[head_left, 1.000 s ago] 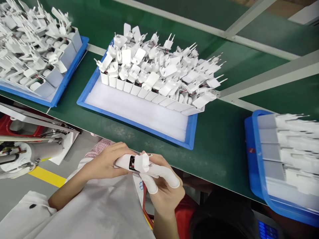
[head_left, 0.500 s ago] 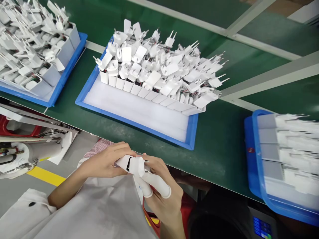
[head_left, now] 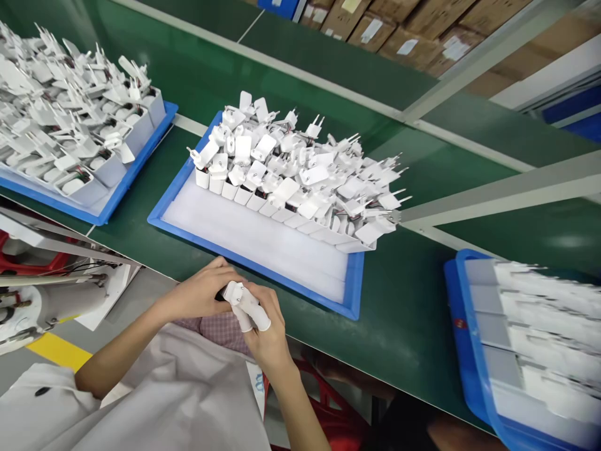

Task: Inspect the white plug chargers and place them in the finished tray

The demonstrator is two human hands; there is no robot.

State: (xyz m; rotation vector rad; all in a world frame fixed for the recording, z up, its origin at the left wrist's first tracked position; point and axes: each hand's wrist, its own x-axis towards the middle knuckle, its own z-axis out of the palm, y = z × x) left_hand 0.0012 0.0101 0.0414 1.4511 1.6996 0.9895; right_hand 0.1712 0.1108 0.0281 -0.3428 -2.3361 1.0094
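Close to the table's front edge, both hands meet around one white plug charger [head_left: 233, 292], whose plug end with metal pins faces up. My left hand [head_left: 200, 294] is closed around its body on the left side and hides most of it. From the right, my right hand [head_left: 270, 329] grips the plug end, with white finger cots [head_left: 253, 313] on two fingers. Just beyond the hands lies a blue tray [head_left: 157, 213] with a white foam liner [head_left: 253, 244]. Rows of upright white charger housings [head_left: 286, 216] fill its far part, with loose pronged plug pieces on top.
Another blue tray [head_left: 110, 210] of similar chargers stands at the left. A blue bin [head_left: 457, 326] of white chargers in rows sits at the right. Metal frame bars [head_left: 507, 194] rise behind the green table [head_left: 394, 338]. Cardboard boxes [head_left: 399, 28] stand at the back.
The camera view has shifted, so the trays appear lower. Both hands now appear nearer the middle tray, still on the charger, with its plug end pressed closer to the body.
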